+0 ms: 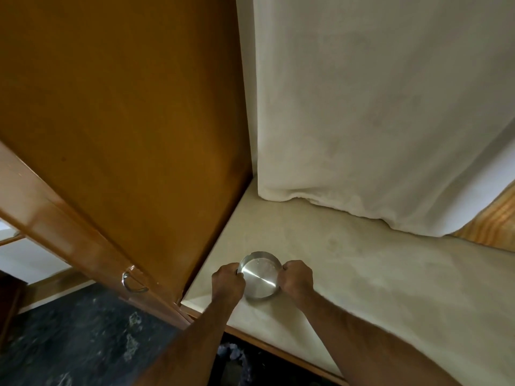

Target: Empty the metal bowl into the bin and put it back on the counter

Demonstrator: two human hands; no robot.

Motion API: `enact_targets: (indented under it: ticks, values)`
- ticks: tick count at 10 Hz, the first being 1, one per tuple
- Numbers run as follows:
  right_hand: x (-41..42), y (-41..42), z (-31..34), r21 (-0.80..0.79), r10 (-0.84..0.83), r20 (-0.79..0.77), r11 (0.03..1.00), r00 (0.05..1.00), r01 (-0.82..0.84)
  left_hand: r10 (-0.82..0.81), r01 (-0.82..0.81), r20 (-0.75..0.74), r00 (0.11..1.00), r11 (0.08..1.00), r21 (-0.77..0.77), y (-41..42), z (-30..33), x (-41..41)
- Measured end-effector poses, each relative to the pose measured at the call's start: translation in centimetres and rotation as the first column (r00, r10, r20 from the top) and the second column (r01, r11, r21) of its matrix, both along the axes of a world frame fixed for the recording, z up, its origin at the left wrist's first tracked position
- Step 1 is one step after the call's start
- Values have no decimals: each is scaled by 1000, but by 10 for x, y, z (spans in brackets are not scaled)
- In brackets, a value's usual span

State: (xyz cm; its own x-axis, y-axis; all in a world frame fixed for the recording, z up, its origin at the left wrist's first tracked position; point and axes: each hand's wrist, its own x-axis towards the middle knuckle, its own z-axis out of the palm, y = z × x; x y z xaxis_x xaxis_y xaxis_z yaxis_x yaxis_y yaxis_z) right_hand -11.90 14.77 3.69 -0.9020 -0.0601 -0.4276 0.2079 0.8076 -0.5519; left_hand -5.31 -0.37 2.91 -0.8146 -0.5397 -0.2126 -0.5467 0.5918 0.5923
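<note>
A small round metal bowl (pixel 260 276) sits on the pale counter (pixel 362 263), near its front left corner. My left hand (pixel 227 281) grips the bowl's left rim and my right hand (pixel 296 277) grips its right rim. The bowl's shiny inside faces up, with a few small specks near the far side. Below the counter's front edge, between my forearms, I see a dark bin (pixel 234 360) with crumpled purplish stuff in it, mostly hidden by my arms.
A tall brown wooden cabinet side (pixel 125 121) stands directly left of the bowl, with a door and metal handle (pixel 133 282) below left. A white cloth (pixel 376 107) hangs at the counter's back. Dark marbled floor (pixel 69 330) lies lower left.
</note>
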Motion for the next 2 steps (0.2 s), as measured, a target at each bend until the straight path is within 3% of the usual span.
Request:
enact_targets:
  ticks: [1,2]
  values:
    - [-2,1,4,-17,-20,-3,1000,1000,20,-12,11,-31,999,999,-40,1,2,-1]
    - [-10,3,22,-64,-72,-109,996,991,65,-57,49,-108,993,996,-71,-2,22,-1]
